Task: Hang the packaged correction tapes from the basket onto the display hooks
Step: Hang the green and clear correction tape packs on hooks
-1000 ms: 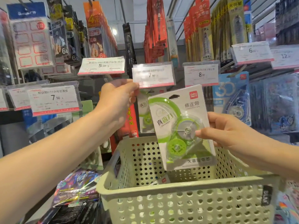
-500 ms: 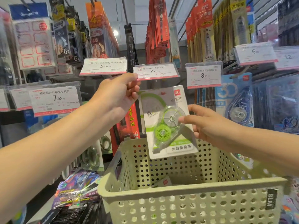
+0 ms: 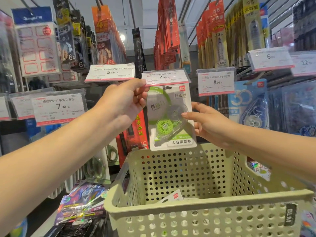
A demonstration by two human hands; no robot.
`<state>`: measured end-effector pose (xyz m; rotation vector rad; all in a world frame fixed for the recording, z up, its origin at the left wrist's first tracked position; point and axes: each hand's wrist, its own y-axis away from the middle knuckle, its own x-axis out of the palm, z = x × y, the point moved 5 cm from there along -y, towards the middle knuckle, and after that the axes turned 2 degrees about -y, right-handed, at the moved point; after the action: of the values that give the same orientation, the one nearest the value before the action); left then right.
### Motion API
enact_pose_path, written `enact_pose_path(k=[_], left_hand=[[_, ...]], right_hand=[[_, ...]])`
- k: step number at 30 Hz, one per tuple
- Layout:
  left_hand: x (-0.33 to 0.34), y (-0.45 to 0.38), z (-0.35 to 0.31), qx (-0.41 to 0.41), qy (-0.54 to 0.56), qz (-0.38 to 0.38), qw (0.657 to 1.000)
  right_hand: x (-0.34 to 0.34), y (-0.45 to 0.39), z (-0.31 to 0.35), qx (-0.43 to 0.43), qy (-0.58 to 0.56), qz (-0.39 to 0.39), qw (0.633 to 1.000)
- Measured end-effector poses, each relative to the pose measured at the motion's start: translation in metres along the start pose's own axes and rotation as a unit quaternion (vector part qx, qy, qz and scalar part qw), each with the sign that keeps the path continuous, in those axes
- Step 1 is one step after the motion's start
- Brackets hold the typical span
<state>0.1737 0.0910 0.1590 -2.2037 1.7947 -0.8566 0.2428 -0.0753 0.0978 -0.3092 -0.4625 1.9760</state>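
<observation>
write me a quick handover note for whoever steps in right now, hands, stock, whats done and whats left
Left hand: lifts the 7.90 price tag by its left edge.
Right hand: fingers grip the green correction tape pack at its right edge, holding it up under that tag.
Done: pack raised to the hook; whether the hole is on cannot be seen.
Left: seat it, let the tag drop, then hang the pack remaining in the basket.

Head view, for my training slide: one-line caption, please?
Left hand lifts the price tag while right hand holds a correction tape pack under it, above the basket.
</observation>
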Motion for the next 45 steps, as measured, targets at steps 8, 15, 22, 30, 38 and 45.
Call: enact_pose_path(k=[8,15,22,30,38,45], left_hand=[[-0.003,0.0,0.0,0.016,-0.02,0.003,1.0],[-0.007,-0.002,0.007,0.039,-0.067,0.014,0.997],[-0.01,-0.002,0.009,0.066,-0.128,0.019,0.989],[-0.008,-0.001,0.008,0.077,-0.143,0.028,0.986],[-0.01,-0.001,0.011,0.083,-0.141,0.034,0.986],[-0.014,0.002,0.014,0.089,-0.171,0.086,0.977]], right_hand=[[0.0,-0.011,-0.011,0.013,0.025,0.004,1.0],[-0.004,-0.031,-0.024,0.029,0.037,-0.03,0.998],[-0.012,-0.059,-0.042,0.046,0.089,-0.055,0.994],[-0.01,-0.074,-0.051,0.059,0.124,-0.081,0.987],[-0.008,-0.079,-0.055,0.051,0.178,-0.076,0.98],[-0.012,-0.053,-0.04,0.028,0.348,-0.124,0.929]])
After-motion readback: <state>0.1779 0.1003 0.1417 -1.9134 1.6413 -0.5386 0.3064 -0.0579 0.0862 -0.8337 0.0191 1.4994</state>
